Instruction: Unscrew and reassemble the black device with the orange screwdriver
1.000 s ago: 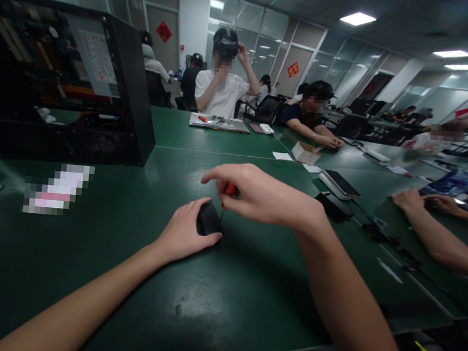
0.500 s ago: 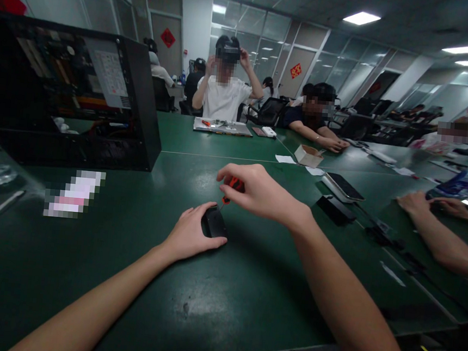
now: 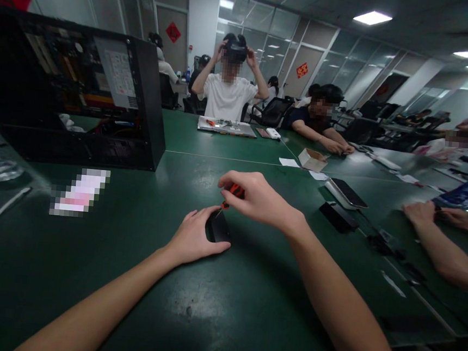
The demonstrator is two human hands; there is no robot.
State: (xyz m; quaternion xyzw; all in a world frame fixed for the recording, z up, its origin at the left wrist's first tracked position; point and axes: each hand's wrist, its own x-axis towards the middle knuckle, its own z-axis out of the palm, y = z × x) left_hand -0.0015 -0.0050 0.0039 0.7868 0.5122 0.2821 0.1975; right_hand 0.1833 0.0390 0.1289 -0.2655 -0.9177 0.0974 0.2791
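Observation:
On the green table, my left hand (image 3: 192, 238) steadies a small black rectangular block (image 3: 220, 227); its thumb rests along the near end and its fingers along the far end. A screwdriver (image 3: 237, 190) with a red and black handle is pinched in my right hand (image 3: 252, 196), just above the block. Its thin shaft slants down to the block's far left corner, beside my left fingertips. Whether the tip sits in a screw is too small to tell.
An opened black computer case (image 3: 147, 108) stands at the left. A phone on a white box (image 3: 345, 193), a black adapter (image 3: 338, 216) and cables lie to the right. Beyond are a small carton (image 3: 312, 159) and a board with parts (image 3: 227, 127). A co-worker's arm (image 3: 437, 237) rests at far right.
My right hand and the screwdriver have come slightly lower, nearer the block. My left hand keeps its hold. The whole view has shifted a little.

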